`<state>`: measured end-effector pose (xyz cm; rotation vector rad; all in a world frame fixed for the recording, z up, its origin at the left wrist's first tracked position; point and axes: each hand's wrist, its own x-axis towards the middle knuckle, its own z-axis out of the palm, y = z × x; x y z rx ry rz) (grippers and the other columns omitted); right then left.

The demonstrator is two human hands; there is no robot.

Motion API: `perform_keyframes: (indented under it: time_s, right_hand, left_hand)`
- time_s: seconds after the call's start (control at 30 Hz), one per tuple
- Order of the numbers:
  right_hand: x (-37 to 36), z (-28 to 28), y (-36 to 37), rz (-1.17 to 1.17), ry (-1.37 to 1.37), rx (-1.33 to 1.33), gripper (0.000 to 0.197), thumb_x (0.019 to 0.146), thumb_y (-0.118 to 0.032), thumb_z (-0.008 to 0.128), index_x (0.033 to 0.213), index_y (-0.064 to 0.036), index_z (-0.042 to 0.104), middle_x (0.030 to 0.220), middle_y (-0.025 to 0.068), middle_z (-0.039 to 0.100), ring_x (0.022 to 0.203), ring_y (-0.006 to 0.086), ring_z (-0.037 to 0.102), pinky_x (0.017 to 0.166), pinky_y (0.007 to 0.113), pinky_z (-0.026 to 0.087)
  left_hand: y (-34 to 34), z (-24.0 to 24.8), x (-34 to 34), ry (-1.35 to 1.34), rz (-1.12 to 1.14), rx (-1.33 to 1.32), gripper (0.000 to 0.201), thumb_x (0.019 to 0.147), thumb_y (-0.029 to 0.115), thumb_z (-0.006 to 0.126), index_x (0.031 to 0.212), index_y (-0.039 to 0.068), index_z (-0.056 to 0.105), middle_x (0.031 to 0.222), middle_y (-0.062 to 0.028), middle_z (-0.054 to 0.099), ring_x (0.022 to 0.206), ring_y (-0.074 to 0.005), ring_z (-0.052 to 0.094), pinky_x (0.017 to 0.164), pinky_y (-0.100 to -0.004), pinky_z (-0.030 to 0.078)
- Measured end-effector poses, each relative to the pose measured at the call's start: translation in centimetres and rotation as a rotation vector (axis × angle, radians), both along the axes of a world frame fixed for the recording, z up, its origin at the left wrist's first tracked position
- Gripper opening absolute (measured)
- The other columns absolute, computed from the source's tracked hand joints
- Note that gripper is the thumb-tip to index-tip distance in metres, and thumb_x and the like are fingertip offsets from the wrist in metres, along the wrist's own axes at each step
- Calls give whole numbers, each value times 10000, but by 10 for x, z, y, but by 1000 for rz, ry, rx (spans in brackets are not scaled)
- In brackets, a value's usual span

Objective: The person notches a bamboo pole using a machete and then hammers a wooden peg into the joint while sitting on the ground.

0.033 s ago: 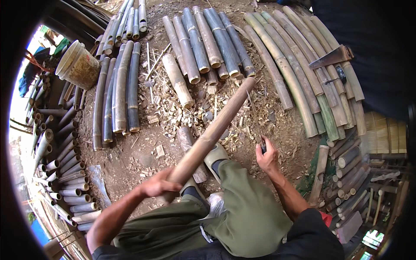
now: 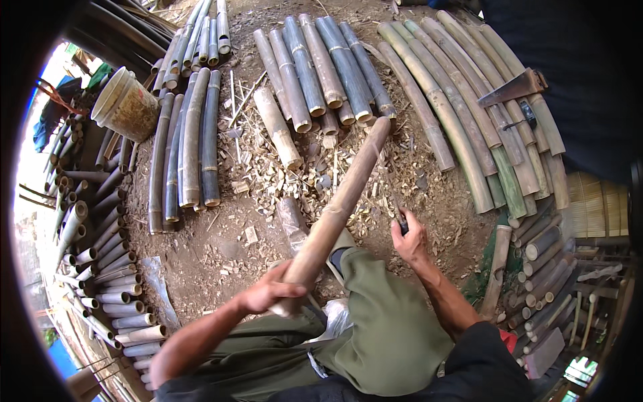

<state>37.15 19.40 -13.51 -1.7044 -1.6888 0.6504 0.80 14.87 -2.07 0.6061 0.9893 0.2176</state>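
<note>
My left hand (image 2: 271, 289) is wrapped round the near end of a brown bamboo pole (image 2: 338, 211), which slants up and away to the right over my knees. In my right hand (image 2: 410, 240) is the dark handle of a knife (image 2: 400, 221); its thin blade, seen nearly edge-on, points forward beside the pole and is hard to make out against the chips. Under the pole a thick brown piece of bamboo (image 2: 291, 218) lies on the ground between my feet, partly hidden.
Bamboo chips (image 2: 315, 175) litter the ground ahead. Cut bamboo lengths (image 2: 305, 74) lie in rows at the far side, left and right. A handsaw (image 2: 512, 90) rests on the right row. A dirty bucket (image 2: 130, 110) stands far left; stacked bamboo (image 2: 124, 301) lines the left.
My left hand and the bamboo pole have shifted to the right and the pole stands steeper in view. My right hand with the knife has moved slightly left.
</note>
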Motion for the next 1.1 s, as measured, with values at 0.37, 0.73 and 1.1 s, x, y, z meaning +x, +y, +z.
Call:
perform_keyframes:
  time_s: [0.37, 0.73, 1.1]
  right_hand:
    - [5, 22, 23, 509, -379, 234, 166, 899, -166, 659, 917, -14, 594, 731, 127, 619, 533, 230, 621, 457, 370, 529]
    - [15, 31, 8, 546, -403, 90, 122, 915, -162, 593, 854, -64, 555, 737, 130, 622, 580, 241, 642, 487, 388, 542]
    - [-1, 30, 22, 508, -411, 50, 169, 922, -192, 638, 920, -30, 590, 740, 128, 603, 609, 257, 658, 498, 381, 547]
  left_hand:
    - [-43, 7, 96, -212, 386, -72, 616, 942, 240, 645, 1461, 51, 373, 1153, -160, 602, 928, -283, 675, 750, -431, 598]
    - [-47, 11, 110, -43, 346, 93, 708, 926, 257, 688, 1468, -39, 341, 1174, -130, 590, 981, -188, 610, 852, -342, 525]
    - [-56, -4, 106, -468, 516, -181, 525, 974, 255, 562, 1421, 35, 396, 1184, -165, 564, 987, -310, 667, 789, -518, 613]
